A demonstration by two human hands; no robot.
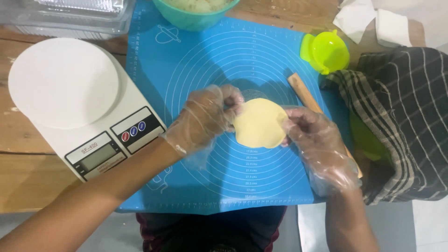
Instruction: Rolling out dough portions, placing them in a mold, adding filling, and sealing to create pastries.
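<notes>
A flat round disc of pale yellow dough [259, 123] is held just above the blue silicone baking mat [196, 74]. My left hand [207, 116], in a clear plastic glove, pinches the disc's left edge. My right hand [313, 140], also gloved, grips its right edge. A wooden rolling pin [302, 92] lies on the mat behind my right hand, angled toward the back left.
A white kitchen scale [79, 102] stands at the left. A teal bowl [186, 16] with filling sits at the mat's far edge. A lime-green dumpling press [326, 50] is at the back right, a dark striped cloth [401, 107] at the right, and a clear plastic container [65, 16] at the back left.
</notes>
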